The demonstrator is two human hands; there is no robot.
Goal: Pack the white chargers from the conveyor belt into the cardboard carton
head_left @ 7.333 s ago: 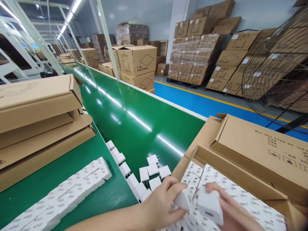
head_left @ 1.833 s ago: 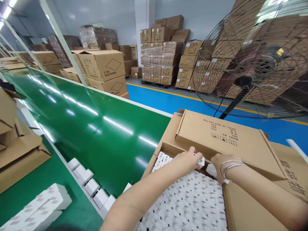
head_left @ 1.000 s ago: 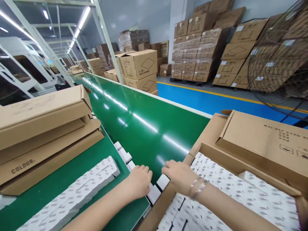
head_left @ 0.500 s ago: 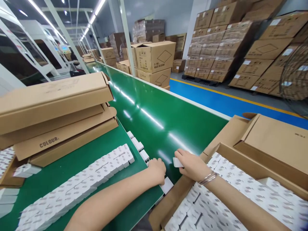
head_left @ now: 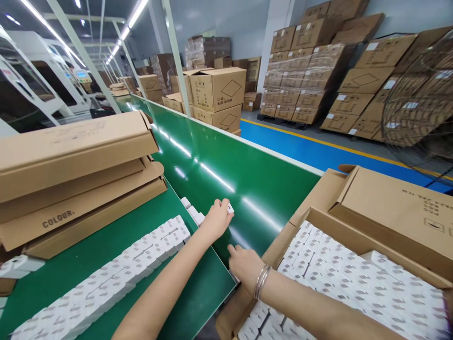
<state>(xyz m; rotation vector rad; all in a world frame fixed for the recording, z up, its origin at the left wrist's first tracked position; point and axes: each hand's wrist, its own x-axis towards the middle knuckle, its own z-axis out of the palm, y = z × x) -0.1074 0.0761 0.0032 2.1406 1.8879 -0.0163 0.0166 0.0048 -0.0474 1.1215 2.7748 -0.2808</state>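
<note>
**White adapter in the left hand at the edge of the green belt**

The white plug adapter sits in the left hand. The grip is closed round it, so only one corner shows past the fingertips. Hand and adapter hang over the near edge of the green conveyor belt, where the belt meets the lower green worktop.

Just left of that hand, a short row of loose adapters lies along the belt edge. Its long axis runs from near right to far left, parallel to the belt. The left hand is touching or almost touching the near end of this row and is clearly the closer of the two hands.

The right hand, with thin bangles at the wrist, lies palm down nearer the camera and to the right, against the same edge. Its fingers point far and left, towards the held adapter, and the two hands are a little apart. Whether its grip holds anything I cannot tell, since the palm hides what lies beneath.

To the right, an open carton is filled with packed adapters. On the worktop, a long block of adapters lies beside flat cardboard boxes.
</note>
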